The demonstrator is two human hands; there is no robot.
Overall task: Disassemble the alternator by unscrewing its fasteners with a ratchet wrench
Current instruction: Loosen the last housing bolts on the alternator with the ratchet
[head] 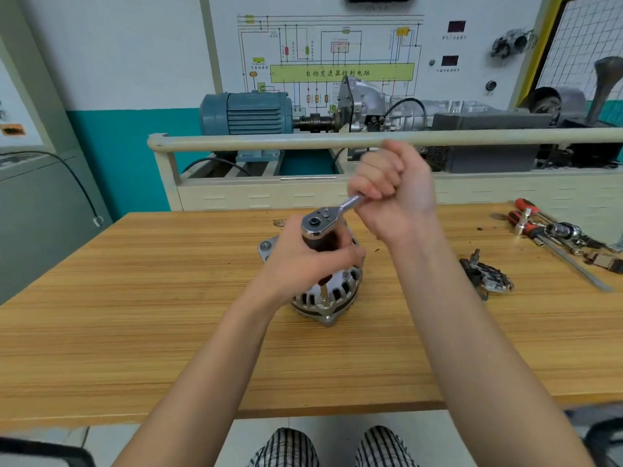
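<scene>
Right hand gripping ratchet wrench above alternator, left hand between

The table is a warm honey-orange with thin darker stripes running left to right, and the alternator on it is plain silver-grey with dark slots, same shiny chrome look as the ratchet wrench. Over on the far right the screwdrivers have red and black handles. Far back, the motor is blue-grey, the wall is white above and teal below, and the trousers are black-and-white check.
</scene>
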